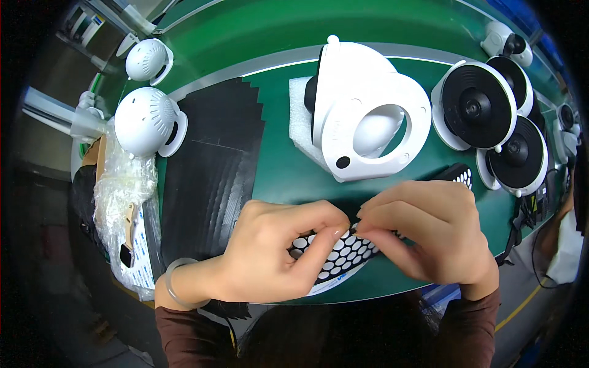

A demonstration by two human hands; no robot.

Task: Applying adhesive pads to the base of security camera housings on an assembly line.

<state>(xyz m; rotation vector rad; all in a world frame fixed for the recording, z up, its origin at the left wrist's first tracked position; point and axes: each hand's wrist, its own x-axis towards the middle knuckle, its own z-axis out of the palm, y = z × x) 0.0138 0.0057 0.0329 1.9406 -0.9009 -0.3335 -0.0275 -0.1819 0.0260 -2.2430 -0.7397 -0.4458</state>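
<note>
Near the table's front edge lies a black sheet covered with rows of round white stickers [343,256]. My left hand [276,248] pinches at the sheet's upper edge, thumb against forefinger. Close beside those fingertips, my right hand [426,230] is closed in a pinch at the same edge; whatever it grips is too small to make out. Just beyond both hands stands a white round housing [374,92] with a flat ring-shaped base [417,122] facing me. One black round pad [343,162] sits on the ring's lower left. White foam [299,110] shows behind the housing.
On the left lie overlapping black sheets [211,153], two white ball-shaped units [144,121] and crumpled clear plastic [123,184]. Several white units with black round faces [475,107] crowd the right side. Another white-dotted black strip [461,176] lies behind my right hand.
</note>
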